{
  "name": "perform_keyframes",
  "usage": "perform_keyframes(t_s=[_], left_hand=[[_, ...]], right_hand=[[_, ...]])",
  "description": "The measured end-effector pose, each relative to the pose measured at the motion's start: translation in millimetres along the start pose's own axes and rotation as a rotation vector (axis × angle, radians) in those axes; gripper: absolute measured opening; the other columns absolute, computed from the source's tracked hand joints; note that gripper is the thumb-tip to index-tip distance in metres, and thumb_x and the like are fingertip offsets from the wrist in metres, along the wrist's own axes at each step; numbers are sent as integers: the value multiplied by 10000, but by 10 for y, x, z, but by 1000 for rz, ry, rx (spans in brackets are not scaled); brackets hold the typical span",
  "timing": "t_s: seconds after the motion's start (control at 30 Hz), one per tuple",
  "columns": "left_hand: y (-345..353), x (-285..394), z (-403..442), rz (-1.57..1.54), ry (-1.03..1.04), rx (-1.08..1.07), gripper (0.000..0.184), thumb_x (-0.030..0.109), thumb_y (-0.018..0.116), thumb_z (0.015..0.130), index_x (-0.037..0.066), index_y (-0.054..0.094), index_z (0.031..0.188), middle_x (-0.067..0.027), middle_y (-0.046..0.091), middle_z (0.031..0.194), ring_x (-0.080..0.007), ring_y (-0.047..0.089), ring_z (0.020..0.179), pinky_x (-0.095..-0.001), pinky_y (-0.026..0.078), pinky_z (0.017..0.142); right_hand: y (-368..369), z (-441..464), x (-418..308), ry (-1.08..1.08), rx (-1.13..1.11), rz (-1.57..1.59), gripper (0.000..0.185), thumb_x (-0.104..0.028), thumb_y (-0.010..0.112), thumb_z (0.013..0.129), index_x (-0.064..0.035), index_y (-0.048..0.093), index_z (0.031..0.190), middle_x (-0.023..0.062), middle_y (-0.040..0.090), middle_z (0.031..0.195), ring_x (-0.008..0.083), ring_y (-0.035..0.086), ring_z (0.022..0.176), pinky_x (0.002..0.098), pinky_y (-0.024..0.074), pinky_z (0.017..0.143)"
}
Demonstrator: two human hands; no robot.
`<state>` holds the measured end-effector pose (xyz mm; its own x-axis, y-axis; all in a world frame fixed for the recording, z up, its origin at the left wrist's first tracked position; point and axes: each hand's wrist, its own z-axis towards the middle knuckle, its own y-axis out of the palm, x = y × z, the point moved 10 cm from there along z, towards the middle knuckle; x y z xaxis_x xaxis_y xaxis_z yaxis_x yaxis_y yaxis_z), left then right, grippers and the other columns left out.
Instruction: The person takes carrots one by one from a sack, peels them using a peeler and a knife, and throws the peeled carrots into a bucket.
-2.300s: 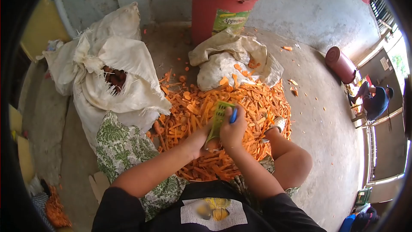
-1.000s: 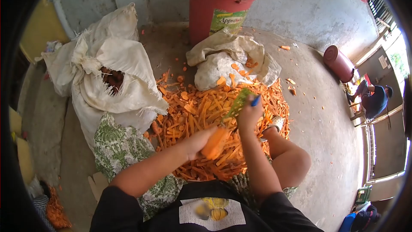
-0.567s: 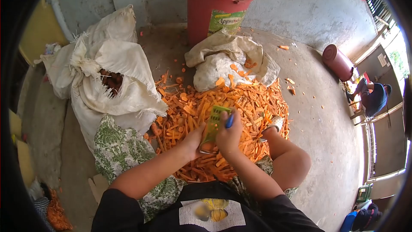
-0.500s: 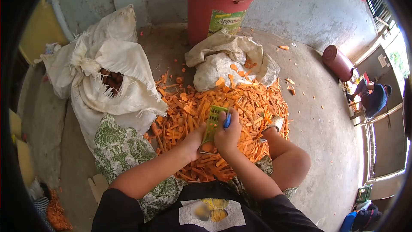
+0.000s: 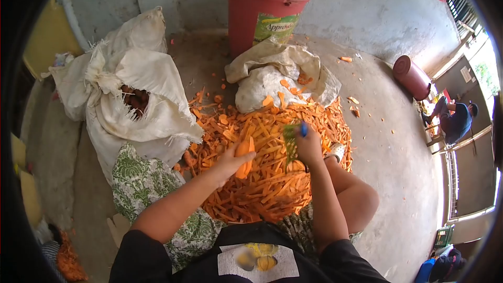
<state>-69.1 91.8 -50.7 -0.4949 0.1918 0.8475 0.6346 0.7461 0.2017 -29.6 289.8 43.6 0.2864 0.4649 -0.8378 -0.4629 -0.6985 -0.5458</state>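
Observation:
My left hand (image 5: 228, 163) is closed around a peeled carrot (image 5: 244, 156), its fingers wrapped about the lower part. To the right, my right hand (image 5: 310, 148) grips a green slotted tool (image 5: 290, 144), tilted and slightly blurred. A blue handle (image 5: 304, 129) sticks up from the same fist; whether it belongs to the green tool I cannot tell. Just below the tool lies a round orange piece (image 5: 296, 166). Beneath both hands spreads a large heap of carrot strips and slices (image 5: 272, 194), between my legs.
White woven sacks (image 5: 141, 78) stand at left, one torn open over dark produce. Behind the heap lies a crumpled sack (image 5: 277, 78); a red bin (image 5: 246, 15) is by the wall. A reddish drum (image 5: 412, 77) and a seated person (image 5: 455, 120) are far right.
My hands have come apart: the left has moved left, bringing the carrot into clear view, and the right has moved right with the green tool and blue handle.

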Motion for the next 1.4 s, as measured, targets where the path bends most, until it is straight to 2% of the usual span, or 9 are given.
perform_keyframes(t_s=[0.1, 0.3, 0.73, 0.87, 1.0, 1.07, 1.17, 1.33, 1.4], left_hand=[[-157, 312, 41, 363, 280, 96, 515, 261, 672, 744, 42, 420, 1137, -107, 514, 1040, -219, 558, 858, -328, 466, 748], [-134, 658, -87, 739, 403, 205, 516, 205, 731, 611, -3, 499, 1023, -140, 573, 912, -243, 579, 825, -342, 453, 732], [155, 798, -272, 947, 516, 59, 425, 144, 692, 576, 17, 548, 956, -137, 596, 803, -273, 596, 740, -323, 469, 671], [750, 992, -816, 839, 883, -244, 371, 124, 685, 595, 52, 544, 930, -105, 578, 852, -264, 585, 786, -337, 460, 709], [681, 1214, -920, 749, 1035, -176, 401, 94, 716, 580, 105, 542, 941, -61, 561, 912, -263, 513, 918, -360, 423, 778], [629, 1198, -903, 889, 1013, -103, 397, 87, 720, 579, 117, 543, 933, -55, 515, 968, -268, 453, 982, -380, 406, 801], [555, 1074, -755, 913, 894, -60, 395, 97, 725, 593, 117, 536, 939, -65, 466, 1000, -266, 435, 1004, -381, 408, 797], [438, 1083, -692, 781, 931, 42, 391, 141, 722, 626, 78, 507, 946, -88, 463, 971, -273, 498, 928, -351, 427, 765], [325, 1093, -647, 775, 907, 84, 425, 159, 742, 612, 62, 504, 951, -97, 490, 951, -271, 517, 895, -351, 429, 768]], right_hand=[[386, -131, 148, -27, -184, -149, 196, -200, 511, 822, -29, 535, 914, 160, 602, 734, 300, 598, 702, 376, 446, 609], [824, -444, 92, -31, -476, -420, 236, -260, 500, 826, -25, 504, 840, 184, 545, 644, 360, 542, 636, 438, 406, 573], [855, -525, 92, -114, -456, -400, 143, -129, 485, 784, -4, 519, 846, 193, 545, 634, 349, 549, 626, 434, 418, 578], [857, -237, 1288, 289, -347, -422, 224, -170, 492, 785, 29, 587, 746, 223, 568, 674, 339, 557, 609, 405, 433, 536], [1107, -210, 1476, 62, -470, -409, 300, -224, 491, 800, 53, 563, 708, 213, 566, 657, 321, 551, 582, 392, 428, 522], [1172, -396, 1335, 444, -442, -196, 275, -229, 546, 771, 45, 573, 766, 170, 568, 670, 276, 544, 577, 365, 424, 546], [1666, -528, 916, 32, -516, 457, 239, -220, 575, 780, -2, 589, 876, 81, 595, 756, 162, 556, 680, 305, 447, 609], [1506, -579, 159, -90, -523, 922, 212, -180, 557, 801, -25, 586, 943, 51, 591, 832, 130, 553, 735, 262, 447, 656], [1471, -545, 422, 372, -484, 925, 178, -142, 533, 814, -31, 575, 947, 45, 575, 844, 125, 548, 750, 241, 437, 657]])
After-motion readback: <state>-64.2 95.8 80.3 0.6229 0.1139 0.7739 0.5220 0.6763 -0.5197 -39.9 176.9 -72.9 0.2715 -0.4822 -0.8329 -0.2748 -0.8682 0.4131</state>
